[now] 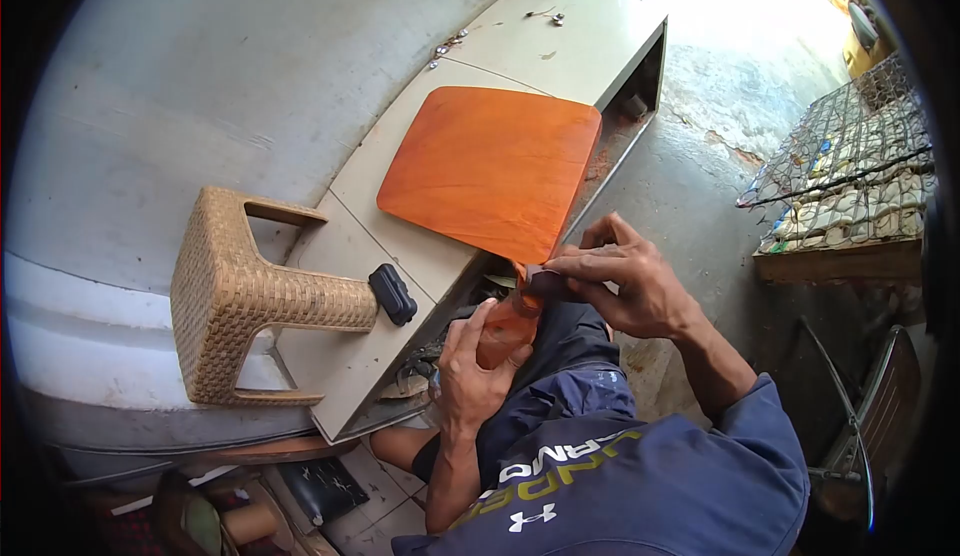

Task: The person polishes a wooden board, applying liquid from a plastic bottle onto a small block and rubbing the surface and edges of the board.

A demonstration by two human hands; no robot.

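Observation:
A wide orange-stained wooden board (490, 171) with rounded corners rests over the white bench top. At its near end is a narrower orange wooden part (508, 331), partly hidden by my hands. My left hand (474, 368) is closed around this lower part, thumb on one side and fingers on the other. My right hand (632, 281) pinches a small, dark, folded piece that looks like sandpaper (546, 284), pressed against the wood just below the board's near corner. How the narrow part joins the board is hard to make out.
A tan woven-pattern stool (225, 301) lies on its side on the bench (345, 371), against the wall. Beside its leg is a small black case (392, 294). Small metal bits (556, 19) lie at the bench's far end. At right stands a netted stack (850, 181).

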